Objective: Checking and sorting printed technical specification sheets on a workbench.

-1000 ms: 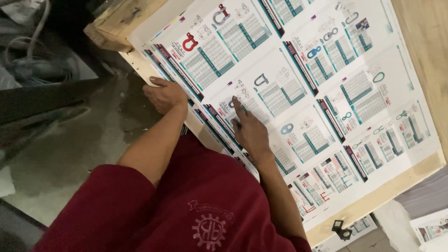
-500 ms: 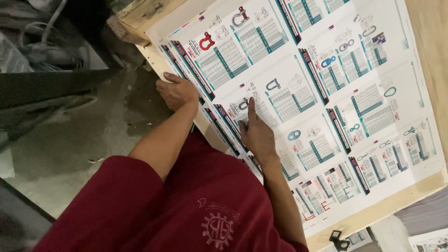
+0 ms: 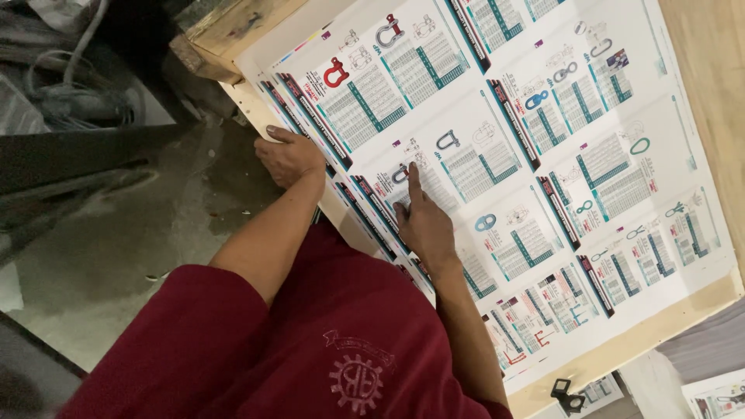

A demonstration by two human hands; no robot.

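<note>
A large white printed sheet (image 3: 543, 132), covered in tables and small pictures of red, blue and grey metal shackles and hooks, lies on top of a stack on a wooden board (image 3: 621, 345). My right hand (image 3: 425, 226) rests flat on the sheet near its left side, with the index finger stretched out onto a small picture. My left hand (image 3: 291, 155) lies on the left edge of the stack, fingers over the sheet's border. Neither hand holds anything. My red short-sleeved shirt (image 3: 310, 349) fills the lower left.
Grey concrete floor (image 3: 116, 256) lies to the left, with cables and dark clutter (image 3: 70, 93) at the top left. A wooden block (image 3: 225, 35) sticks out at the board's top corner. A black clip (image 3: 566, 396) and more printed sheets (image 3: 714, 396) lie at the bottom right.
The view has shifted a little. Both hands stay at about the same places on the sheet, and my right index finger is still stretched out.
</note>
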